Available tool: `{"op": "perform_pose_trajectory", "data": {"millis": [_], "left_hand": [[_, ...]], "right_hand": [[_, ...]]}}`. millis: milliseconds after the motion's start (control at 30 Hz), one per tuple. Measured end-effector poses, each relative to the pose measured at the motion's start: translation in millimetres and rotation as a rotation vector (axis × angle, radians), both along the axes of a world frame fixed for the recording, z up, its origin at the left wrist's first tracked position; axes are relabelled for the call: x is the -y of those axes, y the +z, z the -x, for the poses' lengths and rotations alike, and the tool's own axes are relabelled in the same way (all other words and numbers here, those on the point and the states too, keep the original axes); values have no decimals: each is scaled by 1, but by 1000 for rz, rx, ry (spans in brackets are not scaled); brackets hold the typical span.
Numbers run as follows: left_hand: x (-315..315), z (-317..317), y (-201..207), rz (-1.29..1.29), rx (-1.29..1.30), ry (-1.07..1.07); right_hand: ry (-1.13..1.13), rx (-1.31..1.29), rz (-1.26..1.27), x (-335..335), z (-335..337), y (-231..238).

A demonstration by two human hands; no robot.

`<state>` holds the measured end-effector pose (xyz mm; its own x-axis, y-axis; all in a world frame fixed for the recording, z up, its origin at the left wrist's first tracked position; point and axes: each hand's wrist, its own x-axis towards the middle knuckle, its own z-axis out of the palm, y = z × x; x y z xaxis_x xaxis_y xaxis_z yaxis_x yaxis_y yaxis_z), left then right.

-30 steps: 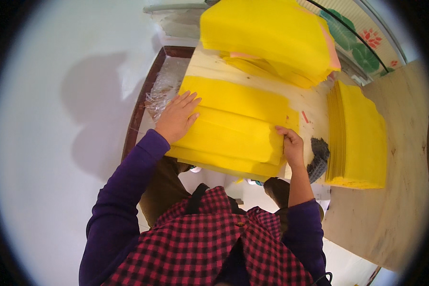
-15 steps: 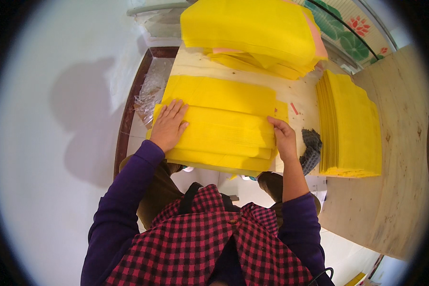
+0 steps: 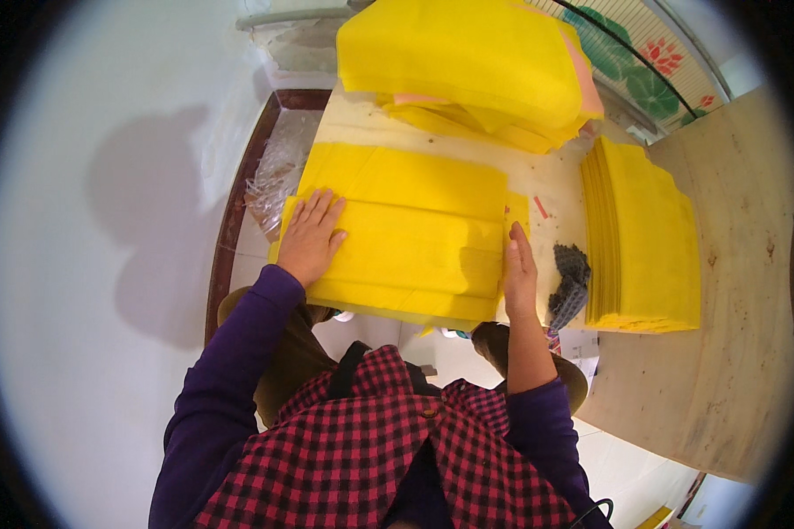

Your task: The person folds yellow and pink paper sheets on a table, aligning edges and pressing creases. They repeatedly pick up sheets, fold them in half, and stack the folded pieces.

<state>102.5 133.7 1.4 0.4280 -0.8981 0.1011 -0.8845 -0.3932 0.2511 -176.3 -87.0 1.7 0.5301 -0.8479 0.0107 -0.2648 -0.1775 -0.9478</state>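
A stack of yellow, cloth-like sheets (image 3: 397, 256) lies on the wooden table in front of me, with a fold line running across it. My left hand (image 3: 311, 238) rests flat on its left end, fingers spread and pressing on the top sheet. At the right edge of the stack my right hand (image 3: 520, 264) stands on its side with straight fingers, palm turned toward the sheets. It appears to touch that edge and grips nothing. Under the far part of the stack another yellow layer (image 3: 406, 176) reaches back across the table.
A tall, draped yellow pile (image 3: 459, 62) with pink edges stands at the back. To the right are a crumpled dark grey cloth (image 3: 571, 286), a small red strip (image 3: 540, 207) and an upright bundle of yellow sheets (image 3: 644, 238). Clear plastic (image 3: 278, 172) lies beside the table's left edge.
My right hand has let go of the top sheet's right edge and dropped slightly, its fingers now straight. The stack's near folds look flatter. My left hand has stayed in place.
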Motion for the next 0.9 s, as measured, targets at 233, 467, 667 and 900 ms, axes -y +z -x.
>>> {"op": "perform_pose_trajectory", "data": {"millis": [233,467,667,900], "left_hand": [[-1,-1,-6,13,-3,21],[-3,-2,-6,21,10,17],[-7,-2,-8,46,-20,15],[-9,-3,-10,46,-30,20]], "right_hand": [[-2,-247,273,-6,-10,-3],[116,-232,388,-6,-26,-12],[64,-289,357,-8,-22,-1],[347,-644,745,-54,-71,11]]}}
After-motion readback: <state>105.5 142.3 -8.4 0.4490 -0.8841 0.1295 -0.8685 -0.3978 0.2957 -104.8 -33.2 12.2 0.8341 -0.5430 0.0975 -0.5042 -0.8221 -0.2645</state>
